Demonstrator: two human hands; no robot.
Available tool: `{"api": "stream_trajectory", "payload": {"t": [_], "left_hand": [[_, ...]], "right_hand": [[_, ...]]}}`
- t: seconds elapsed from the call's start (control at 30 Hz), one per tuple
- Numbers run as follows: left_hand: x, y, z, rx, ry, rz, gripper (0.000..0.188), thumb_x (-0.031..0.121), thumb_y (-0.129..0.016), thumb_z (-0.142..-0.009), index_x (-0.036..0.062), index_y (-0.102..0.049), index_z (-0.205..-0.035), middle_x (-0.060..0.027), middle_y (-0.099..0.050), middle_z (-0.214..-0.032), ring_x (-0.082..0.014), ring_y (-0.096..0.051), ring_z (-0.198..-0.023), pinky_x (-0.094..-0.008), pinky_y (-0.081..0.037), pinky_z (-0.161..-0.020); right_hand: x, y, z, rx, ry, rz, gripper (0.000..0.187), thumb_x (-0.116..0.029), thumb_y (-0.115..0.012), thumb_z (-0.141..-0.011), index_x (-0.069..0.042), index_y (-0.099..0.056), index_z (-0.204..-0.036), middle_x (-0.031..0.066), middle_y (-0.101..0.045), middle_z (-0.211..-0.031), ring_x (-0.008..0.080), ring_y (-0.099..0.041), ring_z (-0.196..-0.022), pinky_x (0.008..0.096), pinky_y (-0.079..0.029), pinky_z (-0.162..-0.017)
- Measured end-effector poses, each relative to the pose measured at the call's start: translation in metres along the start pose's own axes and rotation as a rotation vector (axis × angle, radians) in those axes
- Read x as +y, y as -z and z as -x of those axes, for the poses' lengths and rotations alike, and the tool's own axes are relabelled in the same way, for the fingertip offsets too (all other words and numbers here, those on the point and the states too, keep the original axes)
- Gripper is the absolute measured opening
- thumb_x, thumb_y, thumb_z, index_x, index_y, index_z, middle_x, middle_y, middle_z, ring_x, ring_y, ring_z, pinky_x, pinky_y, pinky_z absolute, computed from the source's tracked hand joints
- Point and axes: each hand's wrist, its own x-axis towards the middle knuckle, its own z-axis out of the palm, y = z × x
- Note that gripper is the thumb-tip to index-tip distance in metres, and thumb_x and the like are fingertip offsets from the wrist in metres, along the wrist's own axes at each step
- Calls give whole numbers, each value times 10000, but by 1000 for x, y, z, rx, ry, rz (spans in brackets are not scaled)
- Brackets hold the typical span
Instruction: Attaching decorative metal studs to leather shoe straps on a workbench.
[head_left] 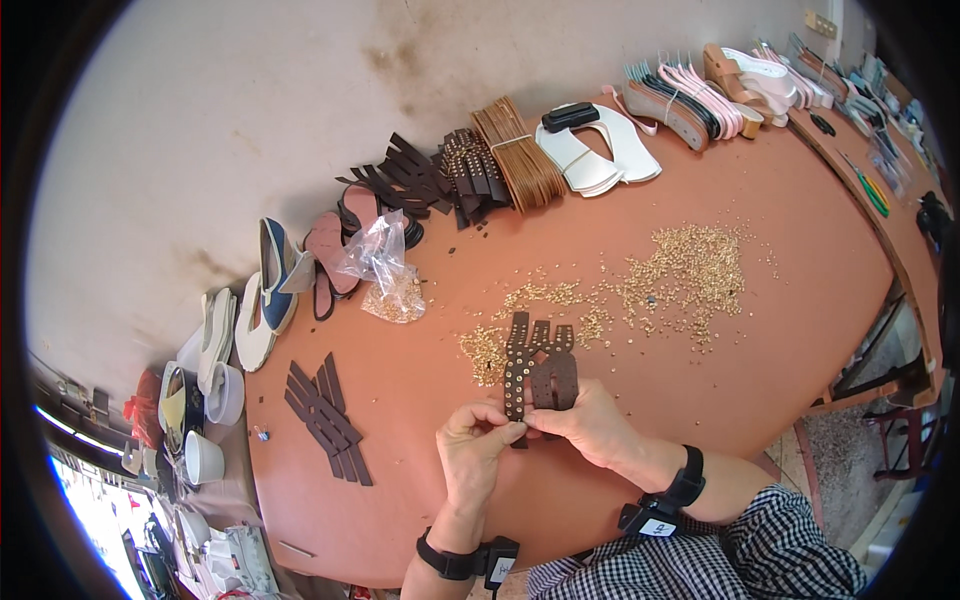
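Close to the table's front edge I hold a dark brown strappy shoe upper (516,385) with rows of gold studs, part of it folded over to show its plain side. My right hand (590,425) grips its lower right part, thumb toward the left. From the other side, my left hand (472,440) pinches the lower end of the studded strap, its fingertips meeting the right thumb. Whether a small stud sits between these fingertips is too small to tell. Loose gold studs (483,355) lie just beyond the upper.
A larger heap of studs (690,265) spreads over the brown table (430,530). Unstudded brown uppers (328,425) lie at left. Along the wall are a plastic bag of studs (393,298), studded uppers (470,165), bundled brown strips (518,150), white pieces (625,150) and shoes (275,275). Pliers (872,192) lie far right.
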Motion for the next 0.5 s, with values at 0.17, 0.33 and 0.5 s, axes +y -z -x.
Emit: {"api": "stream_trajectory", "payload": {"t": [0.17, 0.33, 0.5], "left_hand": [[-1, -1, -2, 43, -3, -80, 274, -164, -623, -673, -2, -485, -847, -82, -598, -788, -130, -581, -686, -211, -488, -632], [3, -6, -1, 48, -5, 1, 306, -160, -627, -667, 16, -468, -860, -76, -595, -786, -119, -576, -680, -205, -481, -621], [6, -6, 0, 48, 0, 1, 308, -163, -628, -660, 15, -477, -862, -73, -593, -779, -114, -571, -682, -201, -477, -629]], "right_hand": [[2, -8, 2, 55, 47, 30, 102, 7, -570, -812, 15, -579, -914, 26, -593, -845, 91, -564, -748, 239, -489, -654], [5, -8, 5, 69, 103, 119, 82, -2, -563, -822, 17, -587, -898, 17, -600, -829, 78, -562, -737, 233, -492, -644], [6, -10, 7, 74, 104, 157, 79, -2, -559, -834, 24, -590, -903, 21, -605, -835, 84, -578, -754, 234, -503, -652]]}}
